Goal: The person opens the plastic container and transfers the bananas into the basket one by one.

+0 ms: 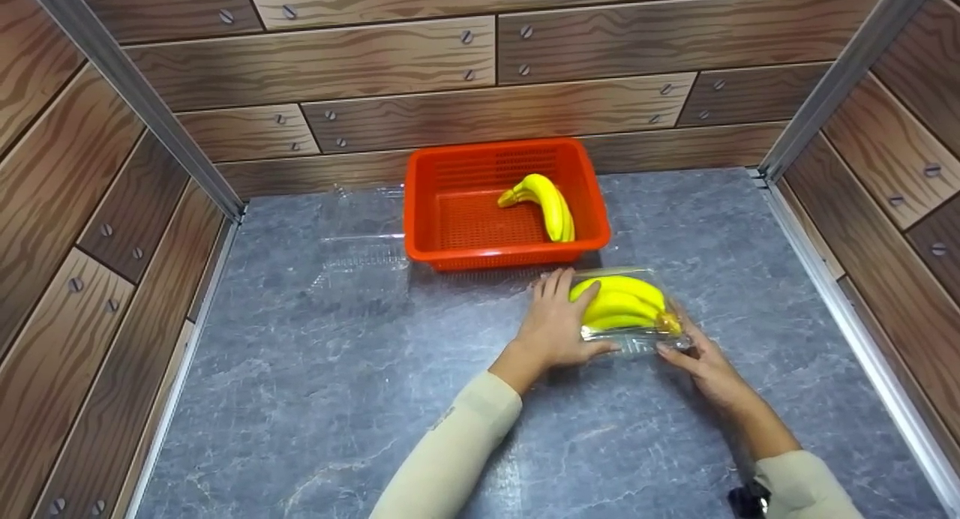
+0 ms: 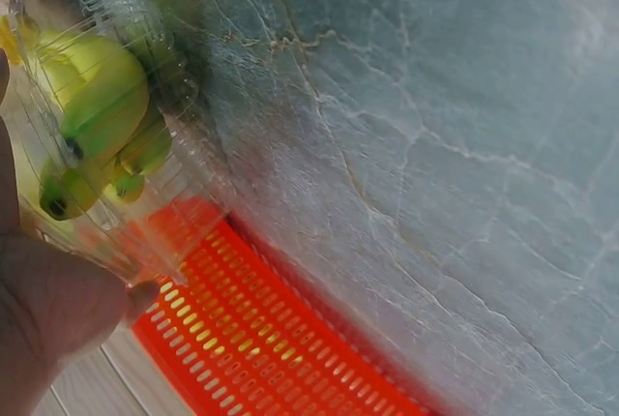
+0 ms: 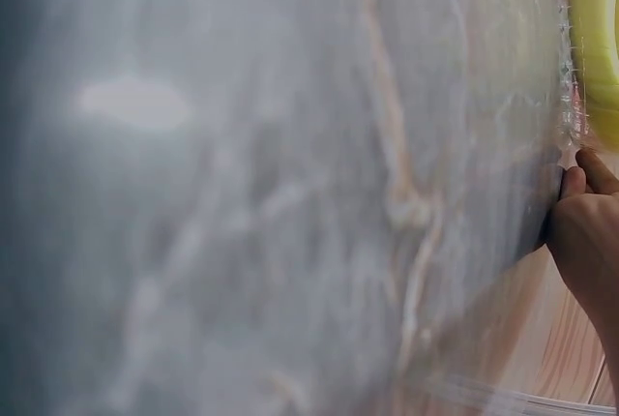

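A bunch of yellow bananas (image 1: 621, 303) lies inside a clear plastic clamshell box (image 1: 634, 343) in front of the red basket. My left hand (image 1: 556, 320) grips the box's left end, fingers spread over its far side and thumb at the near edge. At the right end, my right hand (image 1: 703, 365) holds the corner by the banana stem, thumb in front. Through the plastic in the left wrist view the banana tips (image 2: 73, 184) show. The right wrist view catches only part of my right hand (image 3: 588, 218) at the box's edge.
The red plastic basket (image 1: 506, 258), with another bunch of bananas (image 1: 551, 204) in it, stands near the back wall. Left of it sit clear plastic boxes (image 1: 361, 268) on the grey marbled table (image 1: 300, 399). Wood-patterned panels (image 1: 390, 61) enclose the back and sides.
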`<state>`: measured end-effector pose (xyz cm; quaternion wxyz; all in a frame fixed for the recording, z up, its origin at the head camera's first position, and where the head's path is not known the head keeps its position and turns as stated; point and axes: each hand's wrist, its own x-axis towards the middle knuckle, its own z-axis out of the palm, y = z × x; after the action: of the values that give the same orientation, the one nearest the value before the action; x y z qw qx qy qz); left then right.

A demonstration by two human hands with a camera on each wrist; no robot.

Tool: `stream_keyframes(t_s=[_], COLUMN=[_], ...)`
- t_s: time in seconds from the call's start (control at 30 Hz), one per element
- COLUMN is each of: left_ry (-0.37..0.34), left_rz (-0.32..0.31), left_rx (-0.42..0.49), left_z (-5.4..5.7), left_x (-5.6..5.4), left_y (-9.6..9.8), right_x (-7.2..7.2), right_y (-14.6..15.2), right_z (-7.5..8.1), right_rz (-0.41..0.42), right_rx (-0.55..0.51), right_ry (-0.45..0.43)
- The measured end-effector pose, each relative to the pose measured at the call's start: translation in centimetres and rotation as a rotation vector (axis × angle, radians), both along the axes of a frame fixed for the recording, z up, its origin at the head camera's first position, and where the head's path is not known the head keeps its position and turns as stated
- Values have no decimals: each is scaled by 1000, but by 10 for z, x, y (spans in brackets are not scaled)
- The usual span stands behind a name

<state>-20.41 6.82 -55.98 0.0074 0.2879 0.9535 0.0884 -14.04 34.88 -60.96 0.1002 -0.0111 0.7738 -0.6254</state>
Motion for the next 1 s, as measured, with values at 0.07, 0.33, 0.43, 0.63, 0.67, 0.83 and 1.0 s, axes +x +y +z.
stream_keyframes(t_s=[0.07, 0.33, 0.43, 0.63, 0.67, 0.83, 1.0], left_ry=[7, 27, 10, -33, -37, -40, -45], left_rz=[-5, -5, 0, 12, 15, 16, 13], left_rx=[2, 15, 16, 13, 15, 23, 48], left_z=[1, 3, 5, 11, 12, 14, 14], left_x=[0, -1, -1, -4, -4, -6, -7], left_y=[0, -1, -1, -1, -2, -3, -3], right_x=[0, 1, 1, 3, 3, 2, 2], right_y=[0, 0, 0, 1, 2, 2, 1], right_z=[-1, -2, -2, 1, 1, 2, 3], right_rz=[-2, 17, 11, -28, -29, -25, -25], right_rx=[1, 11, 21, 54, 56, 67, 65], right_ry=[-5, 15, 23, -31, -37, -33, -37])
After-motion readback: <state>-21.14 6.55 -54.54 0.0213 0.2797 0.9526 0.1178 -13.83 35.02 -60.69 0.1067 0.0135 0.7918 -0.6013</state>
